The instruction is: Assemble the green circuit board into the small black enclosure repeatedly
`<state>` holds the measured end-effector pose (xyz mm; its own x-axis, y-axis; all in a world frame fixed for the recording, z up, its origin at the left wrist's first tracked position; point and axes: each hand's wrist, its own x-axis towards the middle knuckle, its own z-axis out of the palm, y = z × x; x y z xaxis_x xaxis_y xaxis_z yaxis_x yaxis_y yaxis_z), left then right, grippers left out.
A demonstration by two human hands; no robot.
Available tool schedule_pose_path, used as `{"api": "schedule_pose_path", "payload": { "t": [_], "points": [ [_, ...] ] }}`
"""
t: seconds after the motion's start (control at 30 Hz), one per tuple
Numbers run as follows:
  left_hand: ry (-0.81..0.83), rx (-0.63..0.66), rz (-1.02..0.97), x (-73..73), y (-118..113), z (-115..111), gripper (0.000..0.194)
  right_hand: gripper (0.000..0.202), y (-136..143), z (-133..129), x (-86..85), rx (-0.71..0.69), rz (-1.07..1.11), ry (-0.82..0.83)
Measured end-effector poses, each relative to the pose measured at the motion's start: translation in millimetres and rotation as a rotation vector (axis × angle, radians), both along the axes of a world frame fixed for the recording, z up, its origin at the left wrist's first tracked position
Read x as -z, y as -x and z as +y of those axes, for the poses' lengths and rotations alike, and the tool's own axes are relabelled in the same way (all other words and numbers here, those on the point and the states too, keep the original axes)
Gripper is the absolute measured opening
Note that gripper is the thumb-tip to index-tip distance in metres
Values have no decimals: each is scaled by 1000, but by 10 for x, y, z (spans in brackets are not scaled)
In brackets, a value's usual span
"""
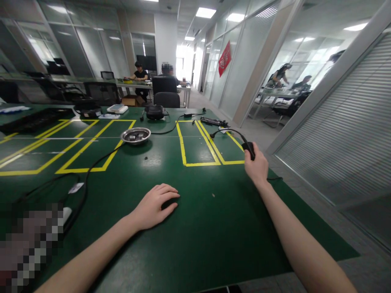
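Note:
My right hand (257, 165) is wrapped round a black power adapter (249, 150) near the table's right edge. From the adapter a black cable arcs left to a plug (213, 135) over the yellow tape, and another stretch of cable shows at the table edge beside my wrist. My left hand (157, 205) rests on the green table (195, 244) with its fingers apart, holding nothing. A metal bowl (136, 136) with small metal parts in it sits farther back, left of centre.
Yellow tape outlines (201, 164) mark the tabletop. Along the back lie a folded black tripod-like item (214, 121), a black case (155, 112), a white device (117, 109) and a black tray (36, 120). Cables run at left. People sit at farther tables.

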<state>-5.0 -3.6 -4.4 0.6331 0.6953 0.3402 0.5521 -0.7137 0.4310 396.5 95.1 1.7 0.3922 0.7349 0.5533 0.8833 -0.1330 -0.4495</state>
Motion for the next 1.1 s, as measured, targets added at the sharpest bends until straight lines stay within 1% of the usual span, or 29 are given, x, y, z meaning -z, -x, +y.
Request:
{"api": "schedule_pose_path", "payload": {
  "t": [0.13,0.23,0.3,0.43,0.47,0.5,0.6,0.7,0.83,0.93,1.0,1.1],
  "points": [
    [10,-2,4,11,-6,6,20,66,-217,-34,-54,104,50,-104],
    [13,-1,5,3,-14,10,20,67,-255,-48,-50,117,65,-107],
    [12,4,5,-7,-17,12,20,67,-212,-47,-32,110,66,-23],
    [4,5,1,-14,-17,13,20,65,-93,-14,31,103,63,355],
    [5,4,-1,-13,-17,12,20,64,-82,-2,48,104,55,400],
    [7,3,-3,-11,-16,12,20,62,-82,9,66,104,46,409],
    [17,9,-2,-11,-19,10,21,58,-137,37,109,95,33,335],
    [25,10,2,-19,-24,7,21,55,-219,56,132,108,72,288],
    [27,8,1,-24,-27,5,21,50,-293,80,146,168,142,274],
    [29,10,7,-23,-28,5,20,48,-313,95,169,174,178,284],
    [31,11,11,-26,-29,5,20,48,-310,98,187,164,182,270],
    [28,10,10,-36,-32,4,19,52,-291,85,190,140,136,188]
  ]
}}
